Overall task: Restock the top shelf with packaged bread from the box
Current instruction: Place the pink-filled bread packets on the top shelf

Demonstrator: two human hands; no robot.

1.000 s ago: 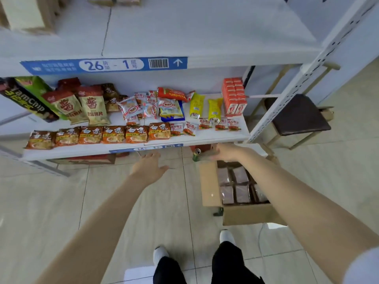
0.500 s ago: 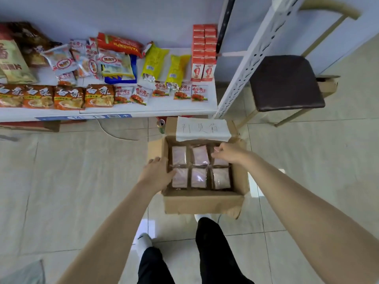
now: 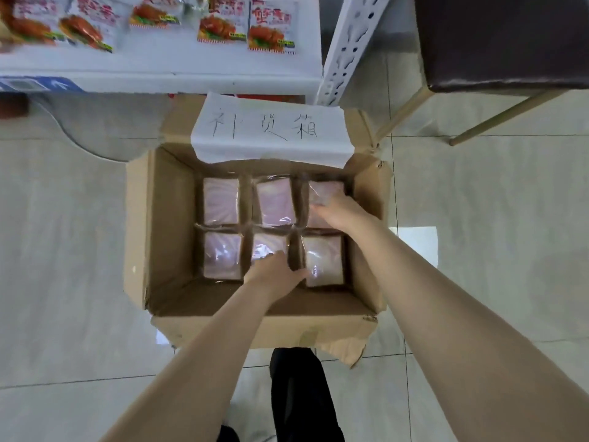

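Observation:
An open cardboard box (image 3: 140, 218) stands on the floor, with a handwritten paper label (image 3: 271, 129) on its far flap. Inside lie several clear-wrapped bread packages in two rows. My left hand (image 3: 274, 275) reaches into the box and grips the near middle package (image 3: 266, 247), its thumb in the gap beside the near right package (image 3: 325, 260). My right hand (image 3: 341, 212) curls its fingers over the far right package (image 3: 326, 189). The far left (image 3: 221, 200), far middle (image 3: 275, 202) and near left (image 3: 222, 256) packages lie untouched. The top shelf is out of view.
A low white shelf (image 3: 159, 74) with red snack packets (image 3: 271, 30) runs just beyond the box. Its perforated upright (image 3: 347, 49) stands at the box's far right. A dark-seated stool (image 3: 503, 43) is at the right. My legs (image 3: 296, 393) are behind the box.
The view has dropped from the shelves to the box. Both hands went from above the box down into it and now rest on bread packages.

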